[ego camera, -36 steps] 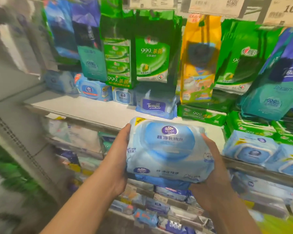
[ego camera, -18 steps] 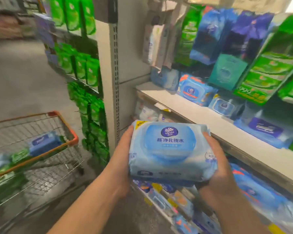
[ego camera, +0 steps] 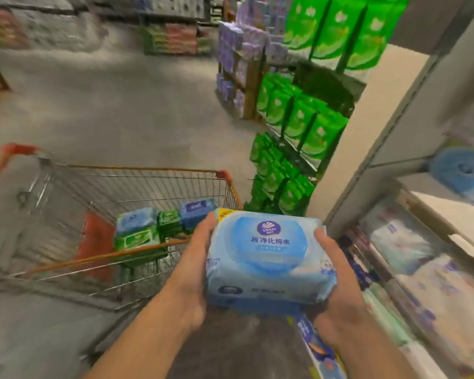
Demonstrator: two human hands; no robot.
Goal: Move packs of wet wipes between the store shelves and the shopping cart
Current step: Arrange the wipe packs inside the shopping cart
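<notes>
- Pack (ego camera: 268, 259) held between both hands, left hand (ego camera: 196, 272) on its left end, right hand (ego camera: 335, 280) on its right end; fingers curl under, thumbs on the edges.
- Pack's long axis runs hand to hand, lid face up.
- Cart (ego camera: 137, 168) lies left of and beyond the grip, left hand nearer; its near rim sits just beside that hand.
- Shelf (ego camera: 449, 212) is to the right.
- Likely next move: carry the pack left and forward over the rim, onto the packs in the cart (ego camera: 163, 224).
</notes>
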